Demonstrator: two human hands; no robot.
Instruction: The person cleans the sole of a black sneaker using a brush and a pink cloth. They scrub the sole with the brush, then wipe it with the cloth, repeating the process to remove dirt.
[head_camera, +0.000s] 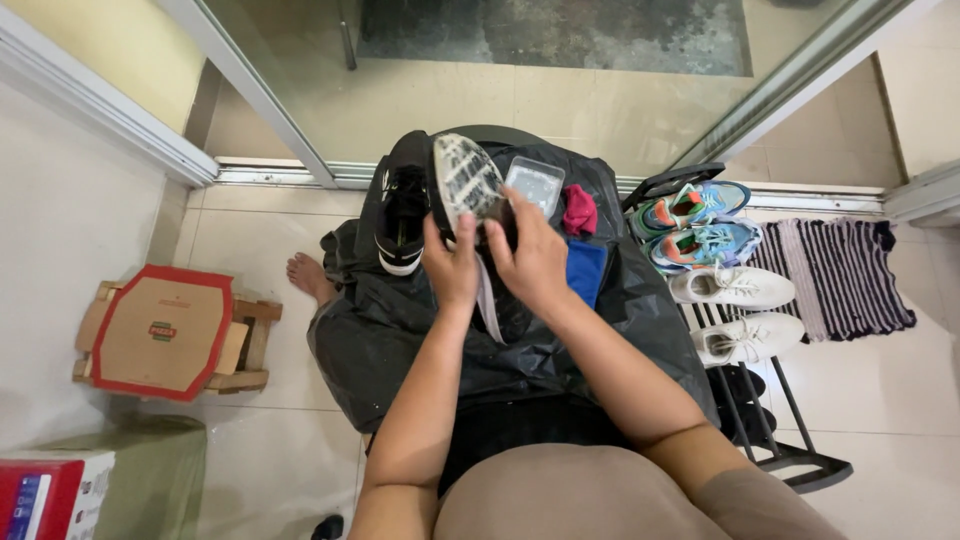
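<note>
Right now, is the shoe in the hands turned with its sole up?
Yes, the left hand and right hand hold the black shoe with its pale worn sole facing the camera.

Two black shoes sit near the centre of the frame: one held sole-up (466, 185), one resting upright (402, 215) just left of it; two hands, the left hand (452, 268) and the right hand (530, 262), grip the first. On the shoe rack (790, 455) at the right are four more shoes: two colourful trainers (690, 208) (700, 245) and two white ones (732, 286) (748, 338). Singles make up the remainder: one clear plastic box (534, 184); one red cloth (579, 212); one blue cloth (585, 270); one black plastic sheet (400, 340); one striped mat (835, 275); one wooden stool (170, 335) at the left; one bare foot (310, 277).
</note>
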